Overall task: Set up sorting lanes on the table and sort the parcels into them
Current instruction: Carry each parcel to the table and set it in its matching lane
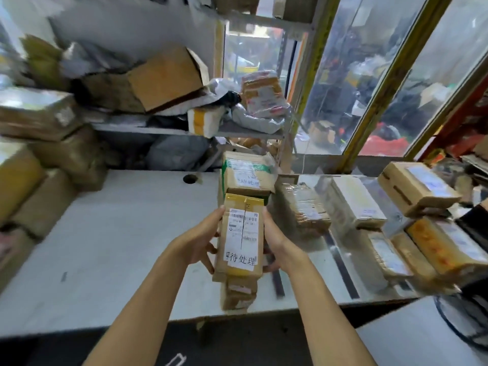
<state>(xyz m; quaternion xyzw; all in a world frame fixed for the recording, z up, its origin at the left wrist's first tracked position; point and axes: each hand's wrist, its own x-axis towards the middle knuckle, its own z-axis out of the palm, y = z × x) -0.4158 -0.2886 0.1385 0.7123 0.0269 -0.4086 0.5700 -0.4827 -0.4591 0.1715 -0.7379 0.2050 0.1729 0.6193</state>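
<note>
I hold a slim brown cardboard parcel (241, 235) with yellow tape and a white shipping label above the white table (113, 233). My left hand (204, 240) grips its left side and my right hand (276, 240) grips its right side. Under it a smaller parcel (239, 293) lies near the table's front edge. Behind it a larger box with green tape (247, 174) stands on the table. To the right, dark tape strips (342, 265) run across the table, with several parcels (303, 207) lying between and beyond them.
Stacked cardboard boxes (39, 180) crowd the left edge of the table. A metal shelf (184, 128) at the back holds boxes and plastic mailers. A round cable hole (190, 178) sits at the table's back. A glass partition (369, 88) stands behind right.
</note>
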